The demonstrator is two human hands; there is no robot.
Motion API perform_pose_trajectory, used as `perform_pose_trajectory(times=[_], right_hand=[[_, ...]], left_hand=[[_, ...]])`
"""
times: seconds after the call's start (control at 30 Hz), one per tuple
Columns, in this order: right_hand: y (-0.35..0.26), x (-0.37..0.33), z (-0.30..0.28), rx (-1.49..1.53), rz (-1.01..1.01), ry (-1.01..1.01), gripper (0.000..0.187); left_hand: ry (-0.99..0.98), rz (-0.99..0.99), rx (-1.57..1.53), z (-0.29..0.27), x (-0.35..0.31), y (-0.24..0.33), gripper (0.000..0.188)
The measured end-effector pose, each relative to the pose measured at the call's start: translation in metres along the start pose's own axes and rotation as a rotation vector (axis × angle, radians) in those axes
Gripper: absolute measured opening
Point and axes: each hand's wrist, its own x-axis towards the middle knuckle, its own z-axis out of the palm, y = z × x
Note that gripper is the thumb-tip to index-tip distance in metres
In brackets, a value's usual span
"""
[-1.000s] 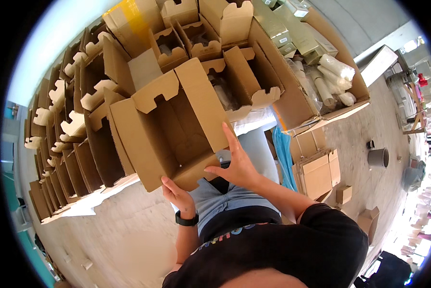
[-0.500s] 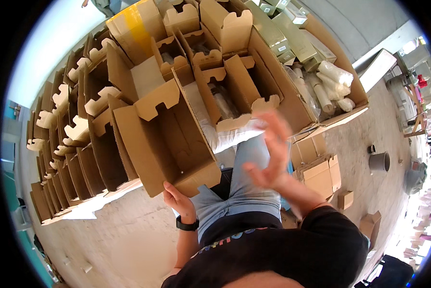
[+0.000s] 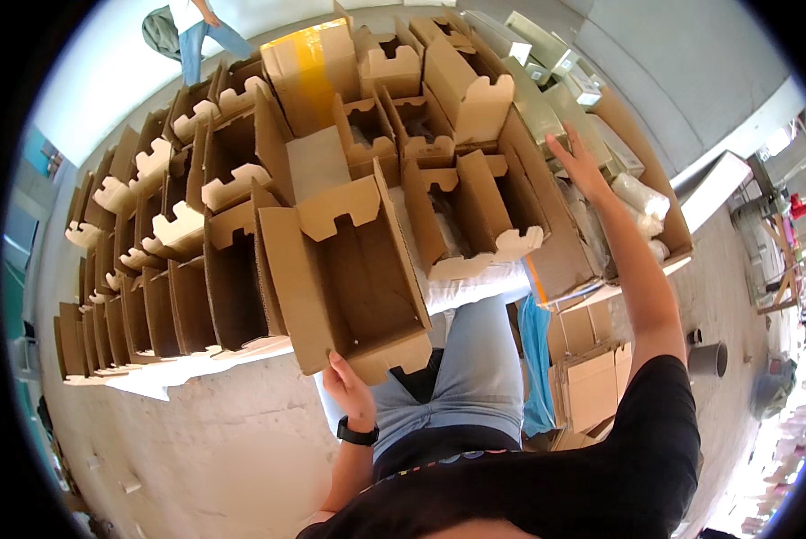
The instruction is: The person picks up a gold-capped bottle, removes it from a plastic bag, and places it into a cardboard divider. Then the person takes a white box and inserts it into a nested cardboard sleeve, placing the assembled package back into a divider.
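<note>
With my left hand [image 3: 347,393] I grip the near edge of an open cardboard box [image 3: 367,278], thumb over the rim. Its inside looks bare apart from a tiny pale speck, and its notched flaps are folded out. My right hand [image 3: 580,163] is stretched out to the far right, fingers apart and holding nothing. It hovers over a large carton [image 3: 556,256] that contains pale greenish-gold boxes [image 3: 563,110] and wrapped white rolls [image 3: 641,196]. Whether the fingertips touch one of those boxes, I cannot tell.
Several open cardboard boxes [image 3: 232,310] stand in rows to the left. A taped box [image 3: 311,76] sits at the back, and another box [image 3: 457,216] holds a plastic-wrapped item. Flattened cardboard [image 3: 592,386] and blue plastic [image 3: 535,368] lie at lower right. Another person [image 3: 207,40] stands far left.
My right hand has swung from above my lap to the far right, over the large carton. My left hand keeps its grip on the open box. A person has come into sight at the back.
</note>
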Motion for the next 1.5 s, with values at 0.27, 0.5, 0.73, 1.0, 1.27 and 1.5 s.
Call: perform_pose_trajectory(times=[0.27,0.5,0.73,1.0,1.27,1.5], right_hand=[[-0.021,-0.013,0.002,0.131,0.11,-0.016,0.079],[-0.02,-0.011,0.002,0.147,-0.027,0.211,0.066],[-0.008,0.0,-0.013,0.679,0.086,0.374,0.059],[-0.002,-0.003,-0.03,1.429,0.223,0.283,0.064],[0.003,-0.003,-0.036,1.641,0.254,0.243,0.067],[0.006,-0.001,-0.036,1.629,0.234,0.21,0.069]], left_hand=[[-0.026,-0.053,-0.07,-0.002,-0.001,-0.012,0.039],[-0.022,-0.032,-0.087,0.002,-0.003,0.006,0.037],[-0.027,-0.006,-0.088,0.002,-0.002,0.008,0.039],[-0.02,-0.044,-0.107,0.0,-0.003,0.0,0.039],[-0.016,0.003,-0.021,0.001,-0.001,0.003,0.04],[0.008,0.034,-0.002,0.004,-0.001,0.008,0.039]])
